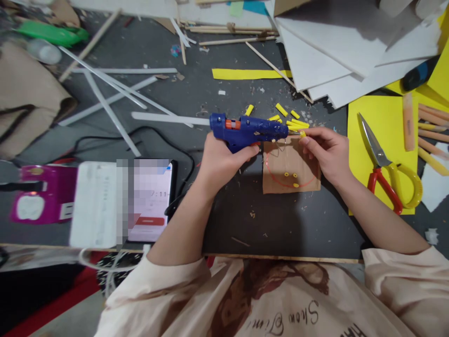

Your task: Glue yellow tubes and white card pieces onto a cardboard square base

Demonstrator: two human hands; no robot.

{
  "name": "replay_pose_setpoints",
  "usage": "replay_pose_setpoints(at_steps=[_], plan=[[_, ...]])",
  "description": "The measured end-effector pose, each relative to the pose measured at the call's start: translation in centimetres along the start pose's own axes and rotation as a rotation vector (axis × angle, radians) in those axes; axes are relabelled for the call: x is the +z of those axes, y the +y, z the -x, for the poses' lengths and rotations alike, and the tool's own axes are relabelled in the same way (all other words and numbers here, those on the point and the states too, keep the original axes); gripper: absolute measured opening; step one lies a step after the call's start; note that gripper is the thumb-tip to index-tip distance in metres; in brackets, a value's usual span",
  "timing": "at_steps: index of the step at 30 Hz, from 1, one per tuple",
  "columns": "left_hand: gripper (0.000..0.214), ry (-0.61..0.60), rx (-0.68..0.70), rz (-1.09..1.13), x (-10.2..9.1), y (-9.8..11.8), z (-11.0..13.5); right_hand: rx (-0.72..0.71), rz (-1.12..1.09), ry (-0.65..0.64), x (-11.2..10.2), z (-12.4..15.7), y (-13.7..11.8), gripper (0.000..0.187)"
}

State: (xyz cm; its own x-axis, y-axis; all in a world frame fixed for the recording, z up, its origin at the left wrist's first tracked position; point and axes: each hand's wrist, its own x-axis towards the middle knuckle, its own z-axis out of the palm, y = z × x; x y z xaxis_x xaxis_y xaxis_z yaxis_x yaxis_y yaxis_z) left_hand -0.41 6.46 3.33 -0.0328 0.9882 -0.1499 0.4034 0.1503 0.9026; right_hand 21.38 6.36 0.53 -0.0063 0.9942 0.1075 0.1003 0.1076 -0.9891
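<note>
My left hand (226,161) is wrapped round the handle of a blue glue gun (250,130), which lies level with its nozzle pointing right. A long white glue stick (168,118) juts from its back end. Between the thumb and fingers of my right hand (326,152) is a small yellow paper roll (302,134), at the nozzle tip. Below the nozzle lies a square of cardboard (273,185) with a red curved line drawn on it. A few small yellow rolls (295,175) stand on the cardboard. Several more yellow rolls (281,110) lie loose behind the gun.
Scissors (384,164) rest on yellow paper (358,121) at the right. White boards (336,51) are stacked at the back right. Loose glue sticks (105,100), a black cord (154,127), a phone (150,201) and a purple box (45,194) are at the left.
</note>
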Motion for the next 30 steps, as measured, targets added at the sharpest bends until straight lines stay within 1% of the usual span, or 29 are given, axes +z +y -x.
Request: replay_pose_setpoints(at_steps=[8,14,18,25,30], plan=[[0.018,0.012,0.009,0.014,0.03,0.14,0.02,-0.002,0.013,-0.005,-0.02,0.01,0.03,0.024],[0.017,0.027,0.019,0.008,0.0,-0.05,-0.02,0.028,-0.043,-0.004,0.13,0.05,-0.14,0.023],[0.018,0.029,0.007,0.0,-0.05,-0.15,-0.05,0.03,-0.036,-0.012,0.12,0.06,-0.18,0.025],[0.019,0.026,0.001,-0.011,-0.08,0.04,-0.01,0.01,-0.023,-0.009,0.05,0.05,0.04,0.018],[0.019,0.02,0.021,-0.011,-0.11,0.18,0.08,0.028,-0.043,0.007,0.12,-0.1,-0.02,0.026]])
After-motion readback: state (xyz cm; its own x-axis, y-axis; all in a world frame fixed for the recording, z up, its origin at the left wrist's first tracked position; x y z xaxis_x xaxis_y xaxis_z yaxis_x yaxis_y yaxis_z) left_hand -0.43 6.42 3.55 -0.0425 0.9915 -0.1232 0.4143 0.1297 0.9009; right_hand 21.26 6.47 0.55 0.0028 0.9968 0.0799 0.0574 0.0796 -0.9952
